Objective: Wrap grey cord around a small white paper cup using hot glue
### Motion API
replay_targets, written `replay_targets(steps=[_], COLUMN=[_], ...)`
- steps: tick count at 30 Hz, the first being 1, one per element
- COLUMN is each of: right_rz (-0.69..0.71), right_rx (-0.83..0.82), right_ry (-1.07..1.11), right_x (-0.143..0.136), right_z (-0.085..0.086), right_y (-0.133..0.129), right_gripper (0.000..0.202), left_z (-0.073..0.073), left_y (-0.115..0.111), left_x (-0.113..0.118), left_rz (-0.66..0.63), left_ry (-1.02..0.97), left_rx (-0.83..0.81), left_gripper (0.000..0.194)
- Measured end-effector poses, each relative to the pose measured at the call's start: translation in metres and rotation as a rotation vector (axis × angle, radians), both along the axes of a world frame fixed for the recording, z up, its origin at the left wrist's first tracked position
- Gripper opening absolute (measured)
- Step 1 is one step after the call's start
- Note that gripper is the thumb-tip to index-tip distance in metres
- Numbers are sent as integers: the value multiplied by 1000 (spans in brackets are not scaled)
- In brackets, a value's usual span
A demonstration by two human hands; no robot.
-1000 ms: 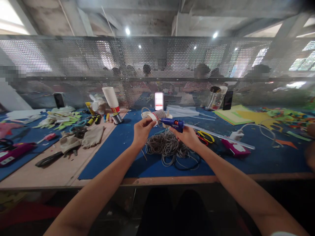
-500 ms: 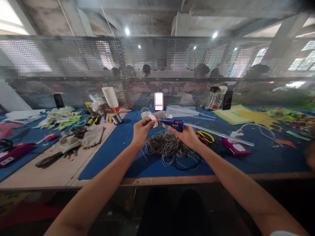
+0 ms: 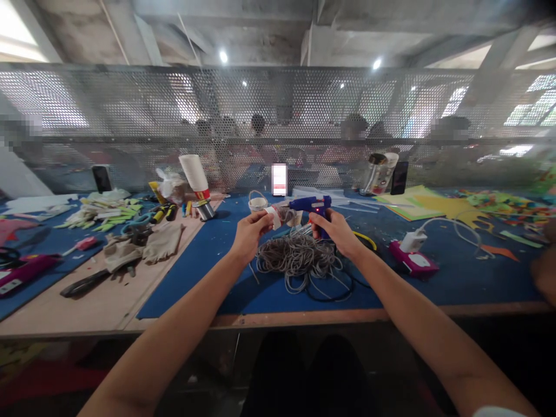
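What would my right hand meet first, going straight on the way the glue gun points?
Leading with the blue glue gun, your right hand would probably meet the cord-wrapped white cup in your left hand, though depth there is unclear.

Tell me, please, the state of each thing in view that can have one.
Glue gun: red light showing, in right hand
Cup: tilted, in left hand
Cord: loosely heaped
Middle phone: screen lit
Left phone: screen dark
Right phone: screen dark
Cup stack: nested
Handled cup: upright
Gloves: lying unworn
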State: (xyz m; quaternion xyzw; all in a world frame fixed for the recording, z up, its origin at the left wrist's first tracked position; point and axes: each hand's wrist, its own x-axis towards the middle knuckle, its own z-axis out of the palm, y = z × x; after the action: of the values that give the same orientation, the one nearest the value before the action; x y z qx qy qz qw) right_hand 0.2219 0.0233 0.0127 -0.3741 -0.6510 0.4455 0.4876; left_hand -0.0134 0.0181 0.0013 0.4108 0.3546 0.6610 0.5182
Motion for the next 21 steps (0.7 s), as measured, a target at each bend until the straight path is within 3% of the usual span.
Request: replay_targets(steps=[7,14,21], right_rz=[-61,-61,-284], right_rx=[-70,-128,-165], right_ry=[15,72,-91], right_x=[12,26,45], right_z=[-3,-8,-13], right_y=[15,30,46], right_gripper=[42,30,29], left_z=[4,2,6], left_y=[-3,-1,-2], left_x=[1,0,0], left_rz=[-32,-31,-31], left_ry=[-69,-87,-95], left_rx=[-43,-50,-60], left_gripper=[31,31,31])
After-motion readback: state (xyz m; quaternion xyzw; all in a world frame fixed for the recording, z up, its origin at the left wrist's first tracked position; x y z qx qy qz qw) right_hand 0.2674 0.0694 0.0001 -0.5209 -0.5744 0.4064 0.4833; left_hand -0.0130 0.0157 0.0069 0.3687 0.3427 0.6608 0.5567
